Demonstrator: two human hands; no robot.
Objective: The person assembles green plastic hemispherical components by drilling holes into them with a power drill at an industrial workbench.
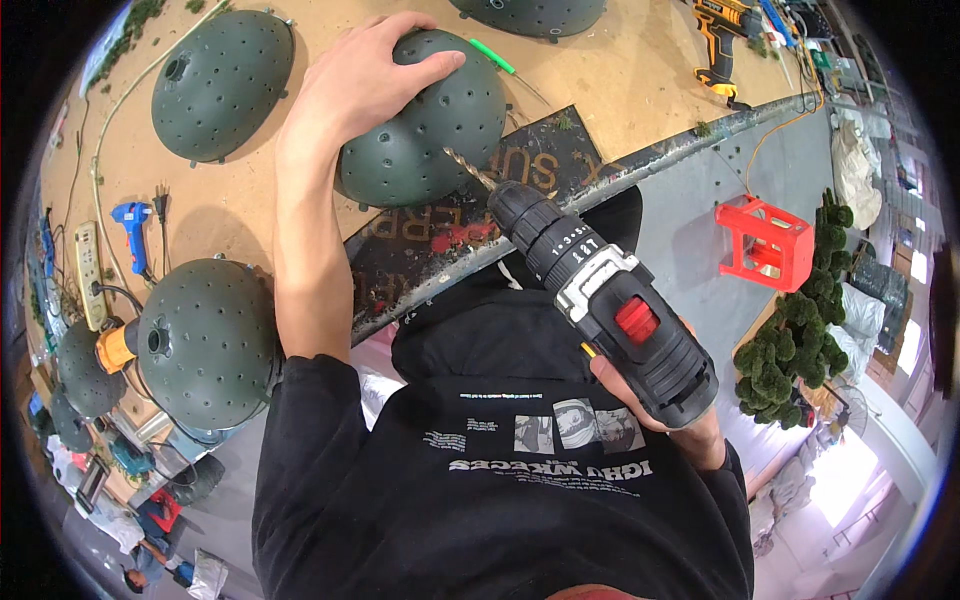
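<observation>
A dark green plastic dome (420, 150) with rows of small holes lies at the table's near edge. My left hand (375, 70) rests over its far left side, thumb and fingers spread across the curve. In my right hand (665, 400) is a black and grey cordless drill (620, 310) with a red button, gripped by its handle. The drill bit (468, 168) points up and left at the dome's right lower face. Its tip appears at the surface; whether it has entered a hole I cannot tell.
Similar domes (222, 85) (208, 340) stand at left, another (535, 12) at the far edge. A blue glue gun (132, 235) and a power strip (90, 270) lie left. A yellow drill (722, 45) is far right. A red stool (765, 245) stands beside green foliage (800, 340).
</observation>
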